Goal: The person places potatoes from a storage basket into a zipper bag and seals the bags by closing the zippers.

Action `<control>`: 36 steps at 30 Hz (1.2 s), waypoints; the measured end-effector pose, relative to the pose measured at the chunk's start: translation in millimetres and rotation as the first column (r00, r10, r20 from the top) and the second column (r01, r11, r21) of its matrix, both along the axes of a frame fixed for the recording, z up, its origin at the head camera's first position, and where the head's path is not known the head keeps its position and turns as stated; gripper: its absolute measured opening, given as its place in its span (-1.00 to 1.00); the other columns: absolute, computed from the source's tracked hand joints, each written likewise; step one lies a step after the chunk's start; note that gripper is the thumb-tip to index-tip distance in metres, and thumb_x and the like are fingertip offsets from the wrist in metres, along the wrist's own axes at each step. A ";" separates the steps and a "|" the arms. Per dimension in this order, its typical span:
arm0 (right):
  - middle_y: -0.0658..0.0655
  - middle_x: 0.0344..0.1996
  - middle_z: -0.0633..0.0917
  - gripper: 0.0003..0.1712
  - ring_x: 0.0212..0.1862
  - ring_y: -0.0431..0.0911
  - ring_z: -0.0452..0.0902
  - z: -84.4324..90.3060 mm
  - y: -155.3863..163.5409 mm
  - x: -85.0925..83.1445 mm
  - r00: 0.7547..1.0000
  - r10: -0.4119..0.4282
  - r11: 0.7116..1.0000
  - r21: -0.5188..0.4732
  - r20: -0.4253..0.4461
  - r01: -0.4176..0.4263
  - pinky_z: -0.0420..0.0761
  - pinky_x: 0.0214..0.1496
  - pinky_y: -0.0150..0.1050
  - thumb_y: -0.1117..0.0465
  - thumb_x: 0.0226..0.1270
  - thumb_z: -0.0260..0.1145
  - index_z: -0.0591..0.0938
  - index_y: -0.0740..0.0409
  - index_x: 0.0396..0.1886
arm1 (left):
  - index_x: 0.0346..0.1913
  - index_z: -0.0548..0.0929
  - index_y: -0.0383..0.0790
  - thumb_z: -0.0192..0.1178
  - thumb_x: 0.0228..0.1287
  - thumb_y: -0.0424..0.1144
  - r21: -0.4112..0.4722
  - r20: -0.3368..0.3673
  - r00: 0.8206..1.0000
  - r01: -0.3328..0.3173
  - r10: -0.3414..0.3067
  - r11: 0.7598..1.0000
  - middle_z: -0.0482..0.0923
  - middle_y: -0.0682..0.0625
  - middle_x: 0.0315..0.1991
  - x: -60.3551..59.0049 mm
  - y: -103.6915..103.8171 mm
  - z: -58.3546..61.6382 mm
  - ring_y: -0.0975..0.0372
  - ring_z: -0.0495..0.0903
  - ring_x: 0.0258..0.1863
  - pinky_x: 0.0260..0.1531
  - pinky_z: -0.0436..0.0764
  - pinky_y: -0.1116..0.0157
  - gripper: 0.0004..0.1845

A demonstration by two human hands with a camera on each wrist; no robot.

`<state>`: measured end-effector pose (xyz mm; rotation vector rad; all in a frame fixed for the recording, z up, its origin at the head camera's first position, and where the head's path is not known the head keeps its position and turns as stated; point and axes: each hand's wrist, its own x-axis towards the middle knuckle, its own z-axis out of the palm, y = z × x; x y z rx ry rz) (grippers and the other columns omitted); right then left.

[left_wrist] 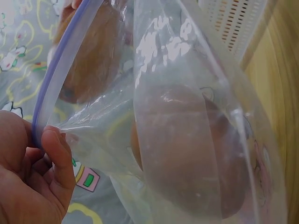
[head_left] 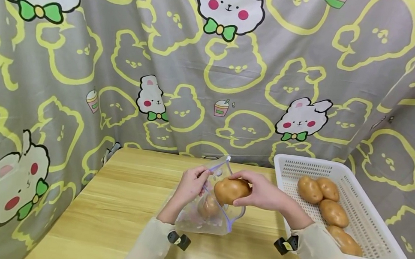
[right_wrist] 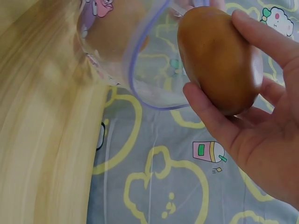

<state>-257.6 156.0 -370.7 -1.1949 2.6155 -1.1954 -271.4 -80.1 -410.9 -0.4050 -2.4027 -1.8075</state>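
potato in hand: a brown potato (head_left: 231, 190) is held at the mouth of the clear zip bag (head_left: 207, 216), just above the table, not yet inside
right hand: the right hand (head_left: 263, 192) is wrapped over the potato, fingers and thumb curled round it; in the right wrist view the potato (right_wrist: 218, 58) is seen gripped beside the bag's purple rim (right_wrist: 140, 65)
left hand: the left hand (head_left: 190, 185) pinches the bag's zip strip (left_wrist: 56, 79) between thumb and fingers, so the mouth is kept lifted and open
bag contents: one potato (head_left: 208, 207) already lies inside, seen through the plastic (left_wrist: 187, 149)
step in hand: judged to be the loading of a second potato into the bag
next move: the potato would need to be tipped past the rim and let go, with the mouth kept wide by the pinching hand; the soft plastic could fold shut
basket: a white slotted basket (head_left: 373, 236) stands just right of the bag, with four potatoes (head_left: 331, 211) in it
table: a pale wooden table (head_left: 110, 221) bears everything
writing: no brand or label can be read; only cartoon rabbits are printed on the grey curtain (head_left: 83, 66)
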 end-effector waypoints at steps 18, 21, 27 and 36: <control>0.12 0.01 0.56 -0.31 -0.06 -0.04 0.50 -10.9 -14.9 1.7 0.988 -0.057 0.991 0.111 -0.142 0.073 0.54 -0.12 -0.17 0.18 -0.07 0.55 0.52 0.12 0.14 | -0.23 0.60 -0.49 -0.07 0.43 -0.43 -0.004 -0.018 0.999 0.036 -0.036 0.999 0.47 -0.22 -0.62 28.3 3.6 37.8 0.38 0.32 -0.81 -0.78 0.42 0.45 -0.76; 0.13 0.01 0.56 -0.32 -0.08 -0.03 0.51 -13.2 -15.9 1.6 0.989 -0.049 0.990 0.122 -0.137 0.066 0.55 -0.13 -0.19 0.18 -0.05 0.55 0.52 0.13 0.13 | -0.22 0.60 -0.49 -0.07 0.43 -0.43 -0.017 -0.008 1.000 0.020 -0.020 1.000 0.47 -0.25 -0.61 28.7 4.0 39.2 0.39 0.31 -0.82 -0.78 0.42 0.46 -0.77; 0.19 0.07 0.51 -0.33 -0.05 0.01 0.51 -15.5 -17.7 0.8 0.994 -0.041 0.991 0.121 -0.100 0.053 0.57 -0.14 -0.20 0.24 -0.01 0.52 0.52 0.15 0.17 | -0.21 0.60 -0.49 -0.07 0.42 -0.44 -0.032 -0.017 1.000 0.006 -0.007 0.999 0.47 -0.29 -0.60 29.9 5.5 42.4 0.39 0.31 -0.83 -0.80 0.35 0.53 -0.78; 0.26 0.07 0.50 -0.36 -0.09 0.00 0.53 -18.3 -20.1 0.3 0.999 -0.021 0.992 0.124 -0.041 0.026 0.59 -0.22 -0.30 0.29 0.08 0.45 0.48 0.26 0.19 | -0.18 0.60 -0.48 -0.06 0.45 -0.36 -0.015 -0.004 1.000 0.016 -0.016 1.000 0.47 -0.17 -0.61 10.4 4.3 19.5 0.35 0.33 -0.84 -0.82 0.36 0.49 -0.75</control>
